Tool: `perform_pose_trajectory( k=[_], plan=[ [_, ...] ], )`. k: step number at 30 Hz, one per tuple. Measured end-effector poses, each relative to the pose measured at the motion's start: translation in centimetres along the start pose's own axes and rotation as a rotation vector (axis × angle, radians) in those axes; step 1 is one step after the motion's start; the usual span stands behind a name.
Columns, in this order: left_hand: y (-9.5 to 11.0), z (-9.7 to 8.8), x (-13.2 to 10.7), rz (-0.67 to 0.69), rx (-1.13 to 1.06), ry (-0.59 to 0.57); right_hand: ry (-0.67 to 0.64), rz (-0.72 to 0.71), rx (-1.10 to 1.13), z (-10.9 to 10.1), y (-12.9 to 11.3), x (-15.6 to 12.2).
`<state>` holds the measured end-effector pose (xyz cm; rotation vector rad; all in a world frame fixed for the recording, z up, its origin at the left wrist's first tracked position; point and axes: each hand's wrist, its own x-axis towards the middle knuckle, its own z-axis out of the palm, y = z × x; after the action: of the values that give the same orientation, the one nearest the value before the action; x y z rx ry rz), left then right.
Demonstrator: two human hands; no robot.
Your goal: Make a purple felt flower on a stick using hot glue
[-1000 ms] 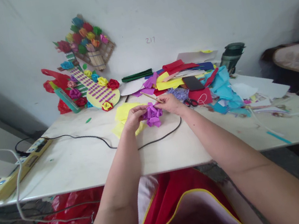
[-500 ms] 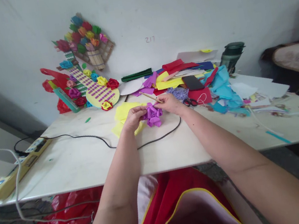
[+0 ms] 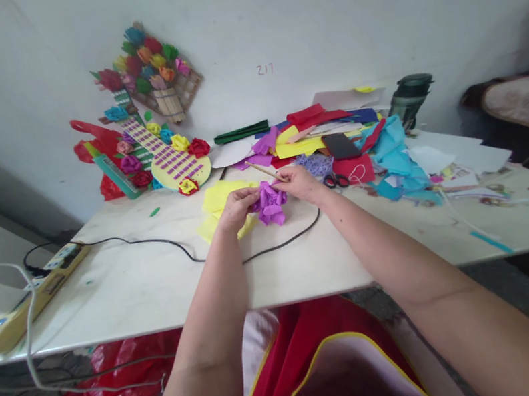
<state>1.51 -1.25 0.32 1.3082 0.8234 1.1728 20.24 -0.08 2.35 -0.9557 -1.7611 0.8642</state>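
A purple paper flower (image 3: 271, 203) sits between my two hands above the pale table (image 3: 158, 290). My left hand (image 3: 236, 207) is closed, pinching the flower's left side. My right hand (image 3: 300, 183) is closed round a thin wooden stick (image 3: 263, 170) that points up and to the left, and it also touches the flower's right side. Yellow paper sheets (image 3: 218, 200) lie under and behind my left hand. A black cable (image 3: 273, 247) curves across the table just in front of the flower.
A heap of coloured paper (image 3: 330, 136) with black scissors (image 3: 337, 180) lies behind my right hand. A paper guitar with flowers (image 3: 164, 157) and a flower basket piece (image 3: 157, 74) lean on the wall. A power strip (image 3: 28, 298) lies at the left edge; a dark bottle (image 3: 410, 99) stands back right.
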Motion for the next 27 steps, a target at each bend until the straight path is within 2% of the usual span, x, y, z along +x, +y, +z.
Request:
perform_pose_trajectory(
  k=[4, 8, 11, 15, 20, 27],
  plan=[
    [0.1, 0.1, 0.0, -0.006, -0.005, 0.022, 0.022, -0.004, -0.026, -0.1, 0.5, 0.2],
    [0.4, 0.2, -0.1, -0.002, -0.022, 0.114, 0.146, -0.064, -0.113, -0.4, 1.2, 0.6],
    [0.5, 0.3, -0.1, 0.012, -0.029, 0.210, 0.185, -0.079, -0.117, -0.5, 1.5, 0.8],
    [0.4, 0.4, 0.3, 0.030, -0.006, 0.370, 0.125, -0.053, -0.207, -0.8, 0.7, 0.4],
    [0.2, 0.4, 0.7, 0.040, 0.018, 0.492, -0.001, -0.018, -0.228, -1.1, -0.2, -0.1],
    [0.3, 0.1, 1.0, 0.014, 0.065, 0.557, -0.015, -0.119, -0.308, -1.4, 0.5, 0.1]
  ],
)
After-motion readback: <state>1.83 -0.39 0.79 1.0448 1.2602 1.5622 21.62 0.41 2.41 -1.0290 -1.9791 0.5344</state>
